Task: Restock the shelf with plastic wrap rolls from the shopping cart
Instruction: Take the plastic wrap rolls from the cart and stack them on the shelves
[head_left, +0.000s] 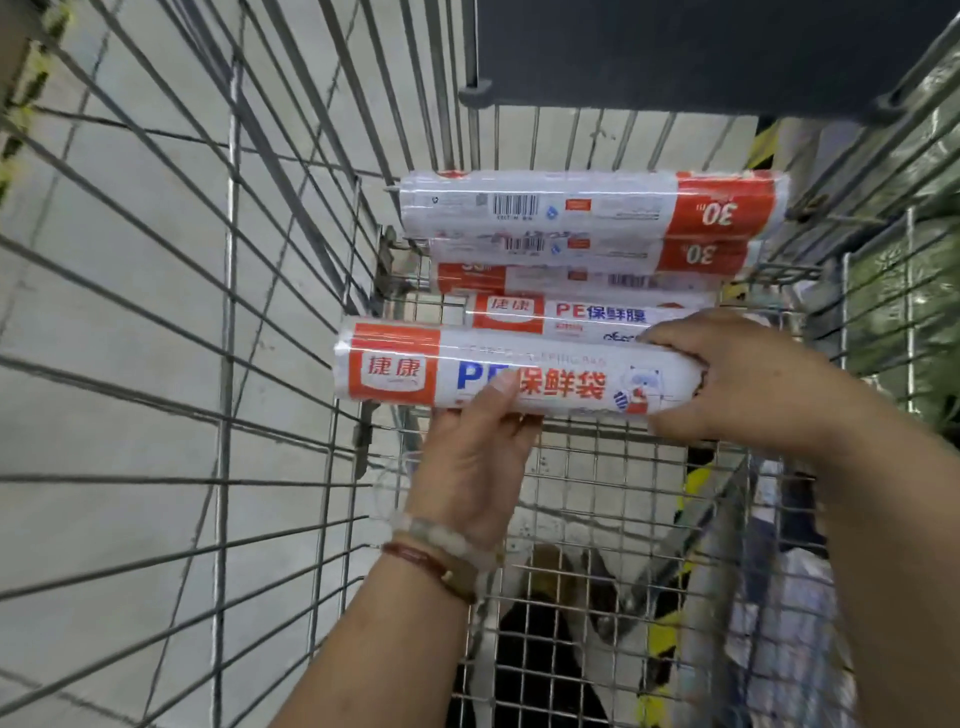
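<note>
Both my hands grip the nearest plastic wrap roll (519, 371), lying crosswise inside the shopping cart (156, 322): left hand (472, 452) pinches it from below near mid-length, right hand (727, 379) is curled round its right end. Four more rolls (587, 208) lie parallel just beyond. Wire walls crowd both sides; I judge straight up is the open way out, no shelf in view

A pale grey concrete floor (130, 291) fills the left side, crossed by thin dark joint lines. Yellow-and-black hazard striping (670, 631) runs over the floor at lower right, with another short stretch near the upper right. A flat, dark grey matte panel (701, 52) spans the top. Blurred green foliage (914, 291) borders the right edge. Lighting is even and diffuse.
</note>
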